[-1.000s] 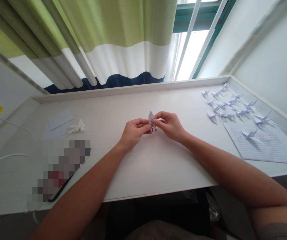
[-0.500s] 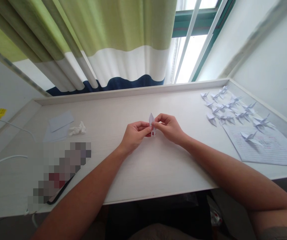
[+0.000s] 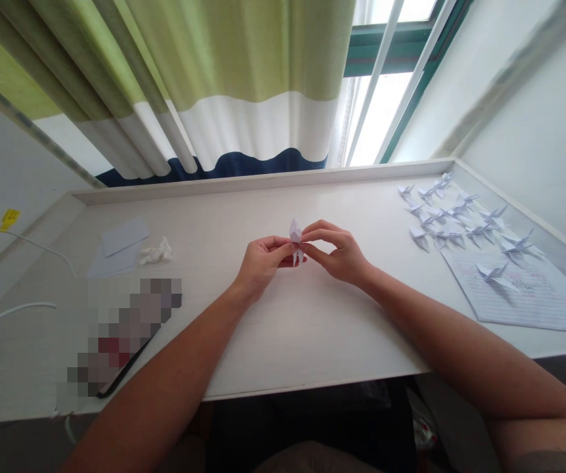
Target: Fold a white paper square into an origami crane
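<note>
A small white folded paper (image 3: 295, 231) stands upright between my hands above the middle of the desk, its tip pointing away from me and two narrow legs hanging below. My left hand (image 3: 261, 266) pinches it between thumb and fingers from the left. From the right, the thumb and index fingertips of my right hand (image 3: 339, 253) close on its edge near the middle. Fingers partly cover the paper's centre. Several finished paper cranes (image 3: 453, 213) sit at the back right, and one more crane (image 3: 494, 272) rests on a lined sheet.
The lined sheet (image 3: 549, 302) lies at the right of the white desk (image 3: 312, 341). At left are flat paper squares (image 3: 123, 238), a crumpled tissue (image 3: 157, 253), a blurred-out phone-like object (image 3: 129, 335) and white cables (image 3: 16, 314). A raised rim (image 3: 263, 180) edges the back.
The folded paper's upper flap looks bent and wider than before. My right fingers have shifted, with the index finger stretched more over the paper's side. The camera view has moved slightly.
</note>
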### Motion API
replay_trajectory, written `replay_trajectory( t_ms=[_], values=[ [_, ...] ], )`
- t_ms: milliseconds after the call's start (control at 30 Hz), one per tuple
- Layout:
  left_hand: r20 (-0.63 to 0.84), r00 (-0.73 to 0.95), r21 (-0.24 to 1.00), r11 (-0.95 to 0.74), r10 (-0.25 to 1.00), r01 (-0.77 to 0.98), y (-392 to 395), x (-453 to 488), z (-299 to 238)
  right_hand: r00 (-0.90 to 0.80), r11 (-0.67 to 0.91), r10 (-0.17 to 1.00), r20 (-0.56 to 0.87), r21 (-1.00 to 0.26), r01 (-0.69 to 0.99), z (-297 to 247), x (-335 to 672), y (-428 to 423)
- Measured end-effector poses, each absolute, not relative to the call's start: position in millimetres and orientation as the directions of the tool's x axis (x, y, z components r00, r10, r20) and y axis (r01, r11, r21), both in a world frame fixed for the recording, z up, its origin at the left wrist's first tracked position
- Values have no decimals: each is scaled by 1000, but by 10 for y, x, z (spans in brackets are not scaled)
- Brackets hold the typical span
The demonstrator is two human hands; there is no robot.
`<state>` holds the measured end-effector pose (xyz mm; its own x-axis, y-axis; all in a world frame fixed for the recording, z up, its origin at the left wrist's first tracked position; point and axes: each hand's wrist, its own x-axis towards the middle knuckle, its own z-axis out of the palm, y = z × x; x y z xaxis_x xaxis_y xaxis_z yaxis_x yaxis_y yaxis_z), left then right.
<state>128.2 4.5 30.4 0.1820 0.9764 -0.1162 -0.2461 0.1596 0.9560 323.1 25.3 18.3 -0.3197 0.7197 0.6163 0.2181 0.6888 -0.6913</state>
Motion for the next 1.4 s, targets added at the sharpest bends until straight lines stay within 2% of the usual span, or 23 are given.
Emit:
replay_trajectory(
  t_ms=[167,333,600,867,1067,1233,1400],
  values=[
    [-113,196,957,160,974,-244,39,1286,322,-309,623,770,559,-765,167,194,3208,214],
    [-104,223,959,157,969,-237,25,1297,306,-289,445,864,412,-894,56,175,3198,221],
    [-101,248,956,163,964,-244,38,1273,308,-301,260,914,272,-962,-78,167,3214,262],
    [-86,224,948,149,971,-280,58,1278,289,-255,217,933,254,-962,-164,148,3185,272],
    [-67,181,955,116,981,-273,64,1288,266,-367,137,915,168,-984,-110,146,3166,264],
    [-29,174,969,71,984,-238,51,1298,267,-252,183,948,195,-981,-69,176,3172,256],
    [-24,171,977,59,985,-204,42,1293,276,-228,206,949,216,-976,-68,199,3172,247]
  ],
)
